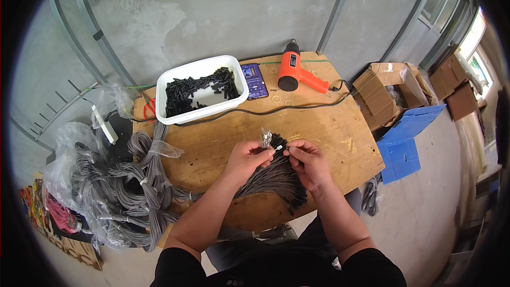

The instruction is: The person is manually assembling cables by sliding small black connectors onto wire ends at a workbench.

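My left hand [248, 158] is closed around the ends of several thin grey cables, whose silvery bare tips [266, 137] stick up past the thumb. Beside it, my right hand [308, 160] pinches a small black sleeve at a cable end, close to a small white piece [278, 148] between the two hands. From there the bundle of grey cables [271, 176] fans out over the table toward me. Many of these cables carry black sleeves [295, 202] at their ends. My fingers partly hide the gripped ends.
A white tub [240, 101] of short black sleeves stands at the back, next to a phone [255, 81] and an orange heat gun [291, 69]. Coiled grey cables [139, 196] and plastic wrap pile up on the left. A black cord [297, 108] crosses the wooden table [340, 143]. Cardboard boxes [378, 98] stand right.
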### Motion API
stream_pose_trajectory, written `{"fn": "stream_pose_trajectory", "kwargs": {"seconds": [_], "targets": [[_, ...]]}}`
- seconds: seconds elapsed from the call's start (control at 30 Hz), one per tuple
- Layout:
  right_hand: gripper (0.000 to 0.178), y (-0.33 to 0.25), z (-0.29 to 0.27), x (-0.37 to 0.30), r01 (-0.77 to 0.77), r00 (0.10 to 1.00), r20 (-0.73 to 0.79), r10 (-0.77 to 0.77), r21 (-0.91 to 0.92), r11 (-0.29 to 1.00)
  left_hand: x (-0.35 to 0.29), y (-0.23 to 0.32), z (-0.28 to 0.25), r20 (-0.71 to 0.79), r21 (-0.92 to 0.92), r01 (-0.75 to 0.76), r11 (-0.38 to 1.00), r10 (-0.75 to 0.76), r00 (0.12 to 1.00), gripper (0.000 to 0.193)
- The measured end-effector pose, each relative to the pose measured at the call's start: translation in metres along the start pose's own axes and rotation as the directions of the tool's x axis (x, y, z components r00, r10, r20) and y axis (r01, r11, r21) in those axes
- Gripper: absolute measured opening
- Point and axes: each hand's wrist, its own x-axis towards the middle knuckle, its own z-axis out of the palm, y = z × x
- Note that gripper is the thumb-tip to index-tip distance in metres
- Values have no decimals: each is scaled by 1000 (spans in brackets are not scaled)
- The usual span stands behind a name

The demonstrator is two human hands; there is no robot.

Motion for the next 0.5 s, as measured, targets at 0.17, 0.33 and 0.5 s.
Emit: {"fn": "stream_pose_trajectory", "kwargs": {"seconds": [0.17,0.33,0.5], "targets": [[11,3,1,1,36,999,-1,-36,-4,999,0,0,-1,20,4,5,1000,-5,1000,16],[13,3,4,1,47,999,-21,-48,-25,999,0,1,-2,37,-3,9,1000,-9,999,15],[13,5,4,1,115,993,-27,-116,-63,991,-1,2,-2,48,46,18,999,-20,999,14]]}}
